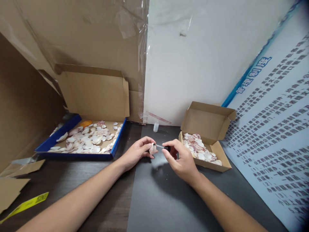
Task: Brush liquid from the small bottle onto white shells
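My left hand (137,151) pinches a small pale seashell (152,149) above the dark table. My right hand (180,159) holds a small brush with a black cap (166,148), and its thin tip touches the shell. A little clear bottle (155,127) stands uncapped on the table just beyond my hands, near the wall. To the right, a small open cardboard box (222,167) holds pink and white shells. To the left, a blue-edged shallow box (118,140) holds several white shells spread flat.
A white wall and taped cardboard panels close off the back and left. A printed poster (277,141) leans at the right. Cardboard scraps (12,187) and a yellow strip (26,203) lie at the front left. A grey mat (159,199) covers the table under my hands.
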Motion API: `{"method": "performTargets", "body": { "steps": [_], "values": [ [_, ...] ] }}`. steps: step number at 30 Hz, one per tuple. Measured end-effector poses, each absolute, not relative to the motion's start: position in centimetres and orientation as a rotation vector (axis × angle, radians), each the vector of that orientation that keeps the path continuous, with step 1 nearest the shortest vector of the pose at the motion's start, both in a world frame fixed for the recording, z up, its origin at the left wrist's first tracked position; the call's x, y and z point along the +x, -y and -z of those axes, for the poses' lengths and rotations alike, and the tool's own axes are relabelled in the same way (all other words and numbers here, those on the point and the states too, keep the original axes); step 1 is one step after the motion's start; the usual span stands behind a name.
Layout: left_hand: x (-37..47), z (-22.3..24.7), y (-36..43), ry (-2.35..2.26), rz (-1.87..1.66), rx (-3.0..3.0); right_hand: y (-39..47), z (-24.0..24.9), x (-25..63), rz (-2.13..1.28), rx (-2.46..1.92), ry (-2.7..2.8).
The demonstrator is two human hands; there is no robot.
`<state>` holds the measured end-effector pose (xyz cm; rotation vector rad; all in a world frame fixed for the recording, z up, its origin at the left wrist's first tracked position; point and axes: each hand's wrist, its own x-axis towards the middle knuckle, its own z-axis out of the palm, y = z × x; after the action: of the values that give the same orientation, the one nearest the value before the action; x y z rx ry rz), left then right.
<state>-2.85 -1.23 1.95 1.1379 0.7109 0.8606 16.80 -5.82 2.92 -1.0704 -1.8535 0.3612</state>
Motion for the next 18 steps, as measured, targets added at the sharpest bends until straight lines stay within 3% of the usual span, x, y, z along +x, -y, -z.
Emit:
{"method": "performTargets", "body": {
  "steps": [18],
  "values": [
    [-2.92,-1.45,0.98,-0.707,-0.864,1.145,5.93,-2.86,16.75,-0.493,-1.034,1.975]
  ]
}}
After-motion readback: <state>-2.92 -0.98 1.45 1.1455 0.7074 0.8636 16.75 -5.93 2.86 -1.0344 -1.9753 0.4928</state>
